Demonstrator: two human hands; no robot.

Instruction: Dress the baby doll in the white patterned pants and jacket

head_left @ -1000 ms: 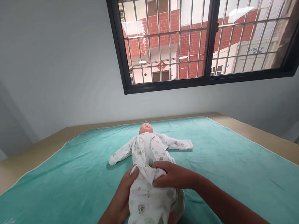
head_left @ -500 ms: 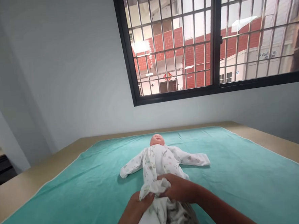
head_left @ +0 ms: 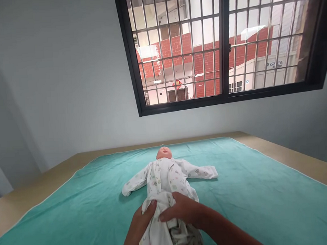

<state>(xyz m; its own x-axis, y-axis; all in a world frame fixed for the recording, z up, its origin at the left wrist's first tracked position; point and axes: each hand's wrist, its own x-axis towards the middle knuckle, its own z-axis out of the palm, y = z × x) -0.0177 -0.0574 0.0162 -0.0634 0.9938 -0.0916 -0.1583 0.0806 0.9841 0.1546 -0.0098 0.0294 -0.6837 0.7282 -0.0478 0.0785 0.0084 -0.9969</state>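
Garment, cut off below, is gripped by left fingers and right fingers

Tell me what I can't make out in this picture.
In the head view:
- Doll: legs hidden by the clothing.
- Left hand: most fingers hidden by that clothing.
- Right hand: some fingertips buried in it.
- Blanket: near side cut off by bottom edge.
- Window: top mostly cut off by upper edge.

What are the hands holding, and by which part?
The left hand and right hand hold printed white cloth by its bunched folds, at the doll's lower body; whether those are a leg or hem, I can't tell.
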